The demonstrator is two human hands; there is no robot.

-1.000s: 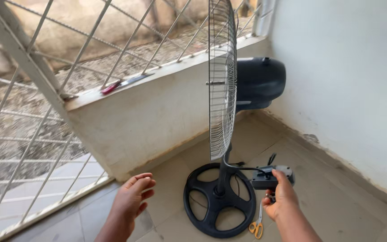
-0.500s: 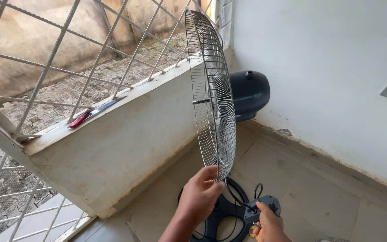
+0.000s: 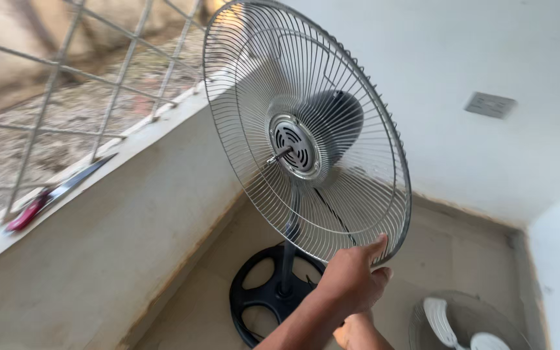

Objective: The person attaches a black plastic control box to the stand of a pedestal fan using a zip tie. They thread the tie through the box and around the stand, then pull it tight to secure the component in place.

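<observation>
A pedestal fan stands on a tiled floor, its wire rear grille (image 3: 247, 84) facing me with no blades on it. The grey motor hub (image 3: 295, 146) and its bare shaft show in the middle. My left hand (image 3: 354, 280) grips the grille's lower rim, fingers curled over the wire. Only a small part of my right hand (image 3: 356, 333) shows below my left forearm, and its fingers are hidden. The fan's pole (image 3: 287, 256) runs down to a black round base (image 3: 254, 299).
A red-handled knife (image 3: 50, 196) lies on the concrete ledge (image 3: 131, 214) under a metal window lattice (image 3: 46, 91). A second grille with white blades (image 3: 465, 321) lies on the floor at bottom right. A wall socket (image 3: 490, 104) sits on the white wall behind.
The fan head now faces me instead of being edge-on. My left hand still holds the grille's lower rim. My right hand has slipped under my left forearm.
</observation>
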